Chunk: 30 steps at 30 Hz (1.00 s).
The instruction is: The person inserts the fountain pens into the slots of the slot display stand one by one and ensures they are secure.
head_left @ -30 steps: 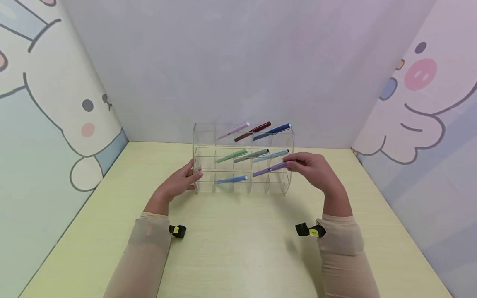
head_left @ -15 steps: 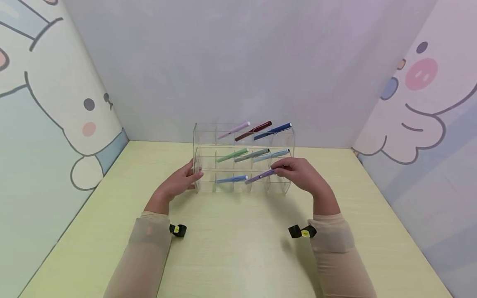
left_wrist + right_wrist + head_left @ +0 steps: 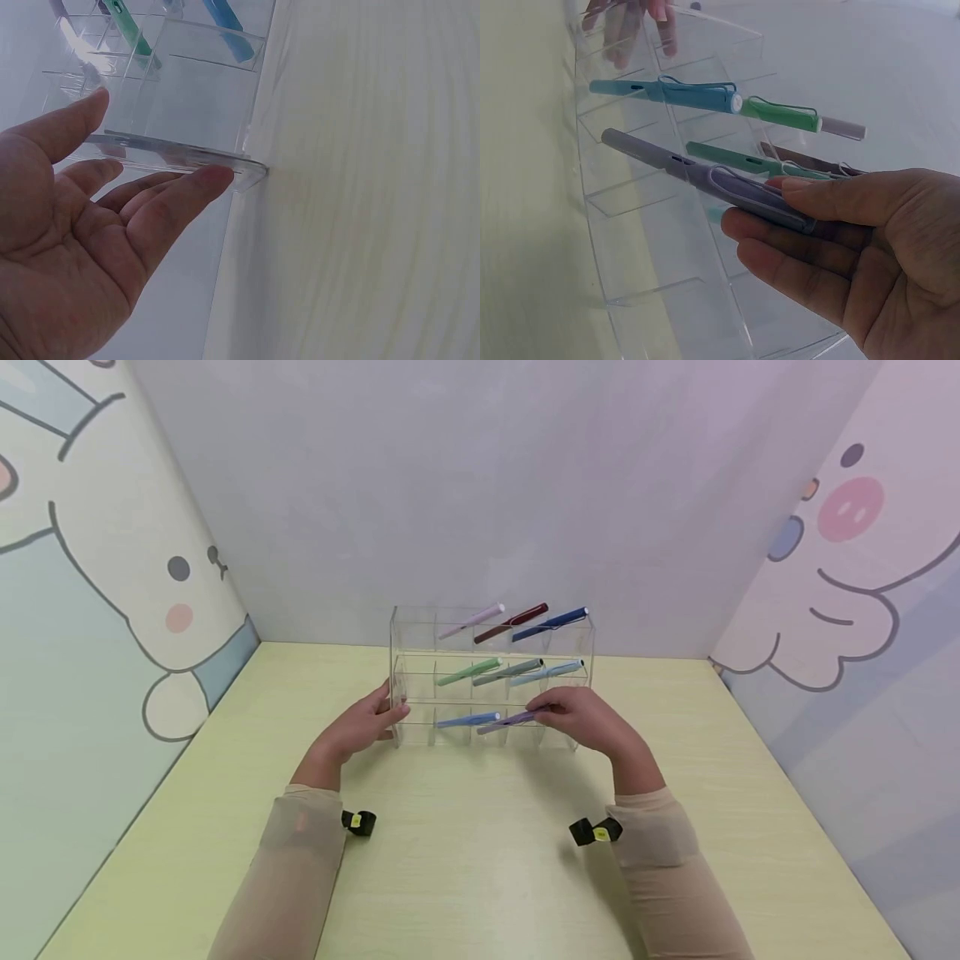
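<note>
My right hand [image 3: 581, 717] pinches the clip end of a purple pen [image 3: 686, 169] between thumb and fingers. The pen slants over the bottom tier of a clear acrylic pen rack [image 3: 411, 702], its far end just right of a light blue pen [image 3: 463, 721]. Whether it touches the tier I cannot tell. At the rack's left side, my left hand [image 3: 366, 724] holds the side panel, thumb over the front edge and fingers outside, as the left wrist view shows [image 3: 82, 225].
Across the middle tier lie a green pen [image 3: 468, 672], a grey-green pen [image 3: 510, 672] and a pale blue pen [image 3: 547, 672]. The top tier bears a lilac pen [image 3: 471, 621], a dark red pen [image 3: 512, 623] and a dark blue pen [image 3: 551, 624]. A wall stands behind the table [image 3: 480, 860].
My right hand has moved left and slightly down with the purple pen, bringing it from the rack's right side to beside the light blue pen. The left hand stays in place.
</note>
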Each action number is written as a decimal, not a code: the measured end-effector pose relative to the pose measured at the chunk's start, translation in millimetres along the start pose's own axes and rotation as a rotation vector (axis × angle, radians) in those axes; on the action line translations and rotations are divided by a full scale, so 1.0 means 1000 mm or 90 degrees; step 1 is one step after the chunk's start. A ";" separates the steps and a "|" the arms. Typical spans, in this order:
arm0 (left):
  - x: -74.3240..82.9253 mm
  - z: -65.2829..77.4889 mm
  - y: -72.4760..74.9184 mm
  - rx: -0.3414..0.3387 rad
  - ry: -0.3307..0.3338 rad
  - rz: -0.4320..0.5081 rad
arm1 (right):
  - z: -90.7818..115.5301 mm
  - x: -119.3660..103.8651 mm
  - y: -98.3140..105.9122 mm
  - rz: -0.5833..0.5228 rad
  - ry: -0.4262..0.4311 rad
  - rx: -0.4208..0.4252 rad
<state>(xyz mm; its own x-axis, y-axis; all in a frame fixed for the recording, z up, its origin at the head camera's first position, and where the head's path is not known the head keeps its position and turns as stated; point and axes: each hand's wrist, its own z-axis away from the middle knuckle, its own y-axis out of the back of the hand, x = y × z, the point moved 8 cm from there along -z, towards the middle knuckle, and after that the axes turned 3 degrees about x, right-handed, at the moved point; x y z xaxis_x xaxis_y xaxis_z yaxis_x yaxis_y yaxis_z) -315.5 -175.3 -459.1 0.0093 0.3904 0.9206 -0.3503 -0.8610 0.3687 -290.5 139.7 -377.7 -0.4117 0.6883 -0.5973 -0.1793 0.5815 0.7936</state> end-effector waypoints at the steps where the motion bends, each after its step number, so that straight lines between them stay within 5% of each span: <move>1: 0.000 0.000 0.000 0.000 -0.001 0.001 | -0.001 0.000 -0.002 0.005 0.001 -0.004; 30: -0.001 0.001 0.000 0.002 0.009 0.004 | -0.006 -0.008 -0.021 0.051 0.013 -0.030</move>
<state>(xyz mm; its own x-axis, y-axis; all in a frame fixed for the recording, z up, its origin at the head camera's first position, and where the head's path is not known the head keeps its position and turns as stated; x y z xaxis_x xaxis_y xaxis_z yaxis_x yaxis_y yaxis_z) -314.5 -176.1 -459.6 -0.0057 0.3896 0.9210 -0.3479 -0.8642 0.3634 -289.0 119.4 -388.5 -0.4446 0.7228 -0.5291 -0.1869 0.5028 0.8439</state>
